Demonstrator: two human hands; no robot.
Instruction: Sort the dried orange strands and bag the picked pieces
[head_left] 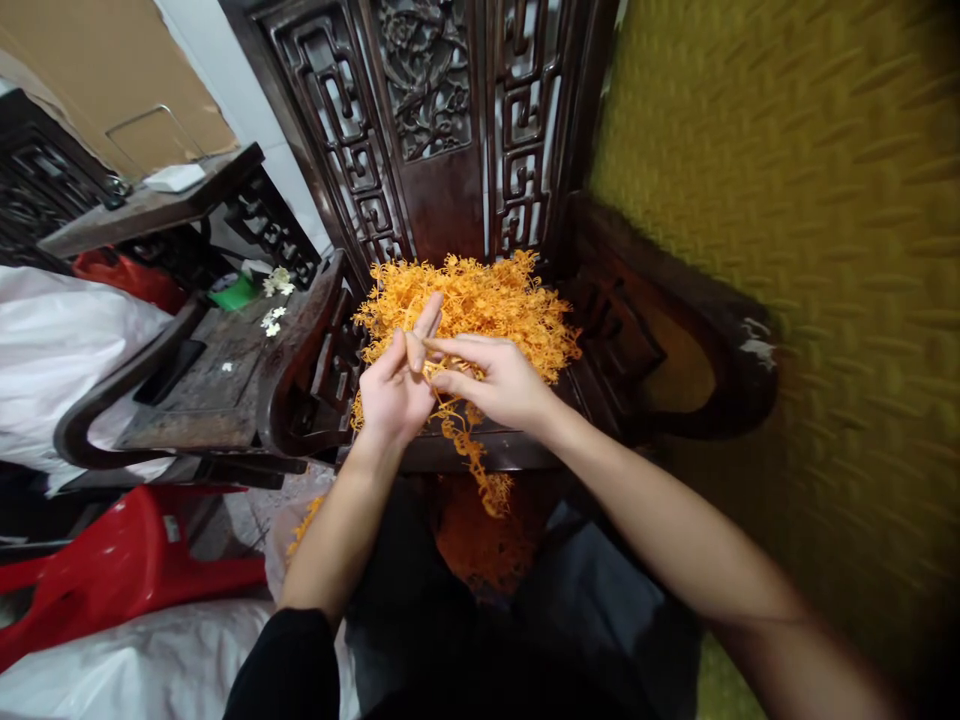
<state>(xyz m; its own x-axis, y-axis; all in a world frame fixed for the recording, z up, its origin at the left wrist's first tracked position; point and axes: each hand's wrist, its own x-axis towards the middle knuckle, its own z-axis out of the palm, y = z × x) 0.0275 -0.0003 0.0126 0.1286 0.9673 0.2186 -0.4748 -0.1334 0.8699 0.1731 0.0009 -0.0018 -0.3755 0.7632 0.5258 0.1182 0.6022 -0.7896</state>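
Note:
A heap of orange, curly, plastic-looking sprigs (pixel 487 290) lies on the seat of a dark carved wooden chair (pixel 442 205). Over the heap's front edge, my left hand (pixel 394 395) pinches thin orange stems between thumb and index finger, its other fingers stretched out. My right hand (pixel 506 385) meets it from the right, thumb and fingers closed on the same stems at the left fingertips. Below the hands, an orange strand (pixel 476 460) hangs past the seat's front edge. The fingers partly cover the gripped stems, so their exact ends cannot be made out.
At left stands another wooden armchair (pixel 202 410) with small white flowers (pixel 274 320) and a green roll (pixel 234 291) on it. A red plastic chair (pixel 120 560) and white sacks (pixel 67 350) lie around it. A yellow-green textured surface (pixel 787 200) rises at right.

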